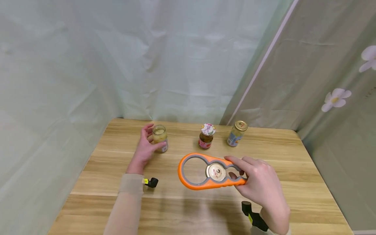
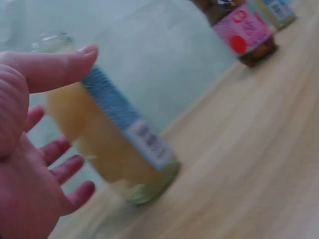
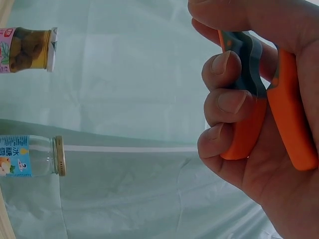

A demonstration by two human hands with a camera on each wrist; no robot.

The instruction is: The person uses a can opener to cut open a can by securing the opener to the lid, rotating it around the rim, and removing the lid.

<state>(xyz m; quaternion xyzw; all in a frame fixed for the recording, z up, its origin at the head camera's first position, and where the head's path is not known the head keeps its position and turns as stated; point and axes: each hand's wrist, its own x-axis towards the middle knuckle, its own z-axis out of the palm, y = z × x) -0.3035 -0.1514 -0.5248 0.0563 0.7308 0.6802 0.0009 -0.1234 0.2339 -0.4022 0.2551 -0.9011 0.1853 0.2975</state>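
At the left of the table stands a glass jar [image 1: 160,138] without a lid, pale yellow contents inside. My left hand [image 1: 148,143] is beside it; in the left wrist view the thumb [image 2: 60,69] crosses in front of the jar's upper part and the other fingers are spread. Whether they touch the glass I cannot tell. In my right hand [image 1: 259,178] is an orange and grey jar opener [image 1: 194,187], its handles gripped by curled fingers, as the right wrist view also shows. A gold lid [image 1: 216,172] sits in the opener's smaller ring, above the table.
A small jar [image 1: 205,140] with a pink label and patterned white lid stands at the table's back middle. Right of it is a gold-lidded jar [image 1: 236,133] with a blue label. Pale curtains [image 1: 188,65] hang behind the wooden table [image 1: 97,182].
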